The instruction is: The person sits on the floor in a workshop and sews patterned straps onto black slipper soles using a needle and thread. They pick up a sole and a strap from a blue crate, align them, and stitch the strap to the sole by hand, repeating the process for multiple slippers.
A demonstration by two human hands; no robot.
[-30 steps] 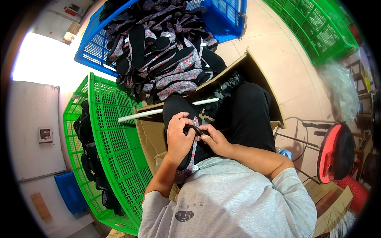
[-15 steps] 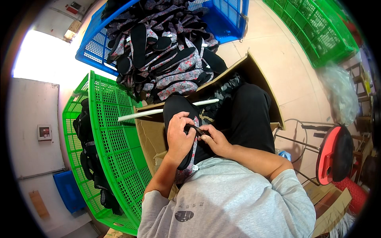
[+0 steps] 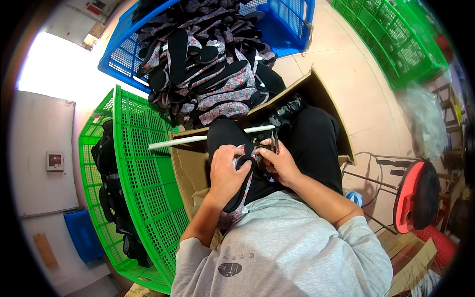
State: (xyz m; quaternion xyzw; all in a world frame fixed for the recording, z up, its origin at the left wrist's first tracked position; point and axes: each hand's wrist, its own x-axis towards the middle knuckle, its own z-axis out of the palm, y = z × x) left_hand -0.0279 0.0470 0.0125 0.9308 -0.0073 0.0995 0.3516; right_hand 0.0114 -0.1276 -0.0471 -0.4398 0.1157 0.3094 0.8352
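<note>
Across my left thigh lies a cloth slipper [image 3: 241, 196] with a black sole and a floral print edge. My left hand [image 3: 226, 172] is closed on its upper end, thumb pressed on the dark part. Just to the right, my right hand [image 3: 281, 162] grips small dark thread snips [image 3: 274, 141], blades pointing up and away from me. The right thumb and fingertips are close to the slipper's floral edge; whether they pinch a thread there is too small to tell.
An open cardboard box [image 3: 332, 101] surrounds my knees, with a white strip [image 3: 185, 140] across it. Ahead, similar slippers [image 3: 222, 81] pile against a blue crate [image 3: 282, 42]. A green crate [image 3: 146, 173] with black items stands left; a red and black stool [image 3: 418, 195] is right.
My right hand has moved slightly right and away from the left hand. The snips now show upright in it. My left hand keeps its hold on the slipper.
</note>
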